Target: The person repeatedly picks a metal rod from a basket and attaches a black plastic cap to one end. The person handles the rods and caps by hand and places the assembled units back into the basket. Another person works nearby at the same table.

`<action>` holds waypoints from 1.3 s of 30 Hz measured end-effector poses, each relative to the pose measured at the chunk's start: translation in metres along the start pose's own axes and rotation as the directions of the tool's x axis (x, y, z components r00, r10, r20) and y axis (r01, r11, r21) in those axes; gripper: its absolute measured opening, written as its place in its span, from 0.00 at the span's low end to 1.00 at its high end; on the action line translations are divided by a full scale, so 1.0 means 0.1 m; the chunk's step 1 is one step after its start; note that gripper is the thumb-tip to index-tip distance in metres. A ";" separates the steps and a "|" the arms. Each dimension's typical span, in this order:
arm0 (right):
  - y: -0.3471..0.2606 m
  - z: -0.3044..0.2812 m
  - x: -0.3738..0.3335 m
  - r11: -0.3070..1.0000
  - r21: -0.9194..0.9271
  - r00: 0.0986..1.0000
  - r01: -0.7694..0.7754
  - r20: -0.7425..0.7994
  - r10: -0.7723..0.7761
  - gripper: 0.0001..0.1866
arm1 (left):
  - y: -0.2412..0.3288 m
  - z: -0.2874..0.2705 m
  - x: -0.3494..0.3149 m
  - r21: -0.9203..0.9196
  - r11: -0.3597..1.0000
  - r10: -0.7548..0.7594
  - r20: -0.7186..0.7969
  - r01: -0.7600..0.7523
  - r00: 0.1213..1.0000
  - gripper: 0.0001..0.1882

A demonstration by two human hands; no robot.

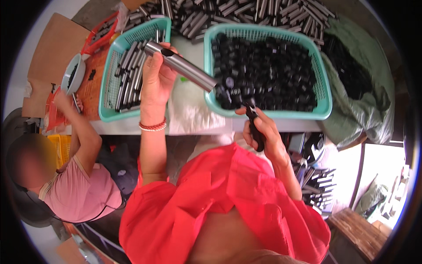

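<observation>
My left hand [157, 86] is closed around a shiny metal tube [189, 70] with a dark cut-out near its upper end. The tube slants down to the right, its lower end over the edge of a green basket [327, 99] of small black plastic parts [268, 70]. In my right hand [271, 138], the fingers wrap round a black-handled tool [256, 130], whose tip lies near the basket's front rim. Black pieces show between tool and tube end; I cannot tell whether they are joined to either one.
Left of the tube stands another green basket [105, 94] holding metal tubes. More tubes [246, 11] are heaped at the back. A green sack [369, 110] lies at right. At left, a co-worker in pink [83, 189] reaches toward a pale bowl [80, 66].
</observation>
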State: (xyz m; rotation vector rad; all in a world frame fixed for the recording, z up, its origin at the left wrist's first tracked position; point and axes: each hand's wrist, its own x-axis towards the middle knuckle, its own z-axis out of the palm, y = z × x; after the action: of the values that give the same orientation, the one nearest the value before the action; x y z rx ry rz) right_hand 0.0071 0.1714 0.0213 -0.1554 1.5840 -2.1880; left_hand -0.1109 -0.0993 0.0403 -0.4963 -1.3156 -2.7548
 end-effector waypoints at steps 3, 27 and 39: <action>0.17 0.07 0.02 0.992 -0.046 0.993 -0.116 0.027 0.118 0.22 | -0.34 0.02 -0.40 -0.296 0.942 -0.196 -0.092 0.161 0.976 0.24; 0.48 0.32 0.18 0.825 -0.562 0.998 0.056 0.053 -0.032 0.01 | -0.67 0.17 -0.53 -0.499 0.849 -0.264 -0.116 0.173 0.957 0.25; 0.34 0.44 0.16 0.934 -0.223 0.960 -0.279 -0.047 0.276 0.13 | -0.68 0.40 -0.67 -0.263 0.935 -0.292 -0.182 0.239 0.939 0.23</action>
State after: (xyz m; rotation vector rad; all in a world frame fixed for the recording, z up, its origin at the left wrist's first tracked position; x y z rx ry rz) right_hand 0.0169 0.1177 0.0022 0.0173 1.7453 -1.7956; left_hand -0.0494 -0.0313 -0.0072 -0.0142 -1.0802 -3.0980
